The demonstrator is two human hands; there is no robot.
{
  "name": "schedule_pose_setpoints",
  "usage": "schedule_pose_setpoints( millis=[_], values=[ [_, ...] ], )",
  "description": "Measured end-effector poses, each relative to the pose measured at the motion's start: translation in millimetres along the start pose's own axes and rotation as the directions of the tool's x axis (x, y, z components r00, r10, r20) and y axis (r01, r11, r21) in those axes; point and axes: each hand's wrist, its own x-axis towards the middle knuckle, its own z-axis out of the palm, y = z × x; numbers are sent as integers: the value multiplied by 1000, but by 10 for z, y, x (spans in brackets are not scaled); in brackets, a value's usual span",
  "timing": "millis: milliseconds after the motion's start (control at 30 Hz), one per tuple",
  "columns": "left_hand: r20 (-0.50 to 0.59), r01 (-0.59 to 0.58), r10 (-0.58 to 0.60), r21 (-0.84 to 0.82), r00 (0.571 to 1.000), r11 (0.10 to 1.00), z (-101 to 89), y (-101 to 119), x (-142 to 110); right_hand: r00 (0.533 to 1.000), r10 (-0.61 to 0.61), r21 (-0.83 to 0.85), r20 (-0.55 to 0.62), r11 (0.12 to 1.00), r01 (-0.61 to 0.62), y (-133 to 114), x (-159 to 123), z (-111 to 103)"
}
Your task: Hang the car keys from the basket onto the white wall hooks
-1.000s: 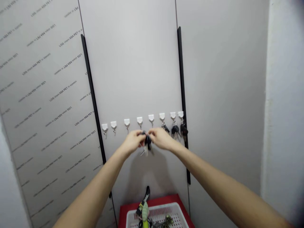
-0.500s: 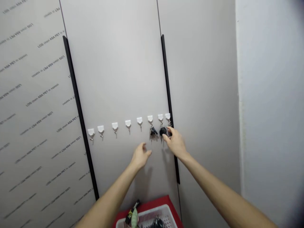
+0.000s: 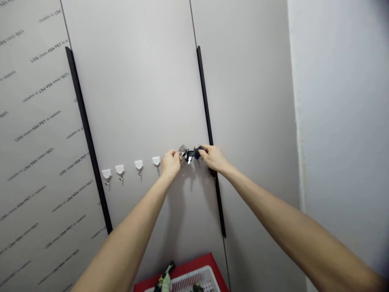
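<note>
Both of my hands are raised to a bunch of keys [image 3: 189, 155] in front of the pale cabinet door. My left hand [image 3: 171, 163] pinches at the left end of the bunch; its fingertips are partly hidden. The fingers of my right hand [image 3: 213, 157] are closed on the black-headed keys at the right end. Metal rings and a silver key blade glint between the hands. To the left, a row of white hooks [image 3: 139, 165] is stuck to the door. The hooks farther right are hidden behind my hands and the keys.
Long black handles [image 3: 88, 134] run down the door edges. A dark thing [image 3: 213, 172] hangs beside the right handle. Below, a white basket [image 3: 209, 272] with small items stands on a red surface [image 3: 204, 261]. A white wall [image 3: 337, 121] rises at the right.
My left hand has risen from below the hooks to the keys and closed. My right hand has closed on the black-headed keys and moved slightly up. The view has shifted a little to the right.
</note>
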Motion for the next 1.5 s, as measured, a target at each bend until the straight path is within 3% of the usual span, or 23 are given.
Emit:
schedule_pose_setpoints(
  millis=[67,133,267,333,467,633,700,767,867,933,1100,1167,1267,1367,1467,1500],
  values=[
    [98,-68,58,103,994,992,-87,84,65,997,-54,-16,60,998,55,-74,-6,-17],
    [265,-134,73,221,962,966,-171,110,71,984,-104,-7,141,994,106,-95,-95,15],
    [553,-198,-26,340,833,919,-265,34,-21,932,-168,59,322,986,157,-14,-388,185],
    [521,-184,-25,346,853,920,-254,3,-39,921,-151,57,360,989,140,24,-479,276],
    [271,-110,25,304,962,946,-184,72,76,961,-19,67,275,998,0,18,-426,348],
    [91,-26,14,135,996,991,-142,217,237,937,-13,183,350,982,-55,10,-366,331],
    [120,-39,17,184,993,982,-135,234,242,910,-38,218,414,974,-59,52,-437,361],
    [224,-25,-32,247,974,969,-125,251,217,884,-65,225,462,973,-46,111,-525,404],
    [403,28,-125,238,907,971,-84,323,165,873,-65,210,483,977,-43,189,-617,446],
    [467,74,-151,179,872,981,-43,389,148,873,-52,218,485,974,-63,216,-636,445],
    [396,90,-83,2,914,996,-29,428,103,844,-58,288,534,951,-117,225,-676,430],
    [457,9,7,-32,889,999,-97,336,-26,809,-77,319,583,937,-140,235,-760,474],
    [581,-111,67,40,811,993,-231,59,-421,756,-112,341,644,928,-152,245,-1040,637],
    [668,-109,-43,184,743,977,-309,-382,-987,703,-126,304,700,943,-135,221,-1470,878],
    [681,-52,-221,355,698,933,-295,-943,-1567,544,-167,270,822,956,-114,203,-1776,1030],
    [674,-30,-282,412,683,911,-281,-1132,-1738,520,-178,275,835,954,-115,210,-1787,1027]
  ],
)
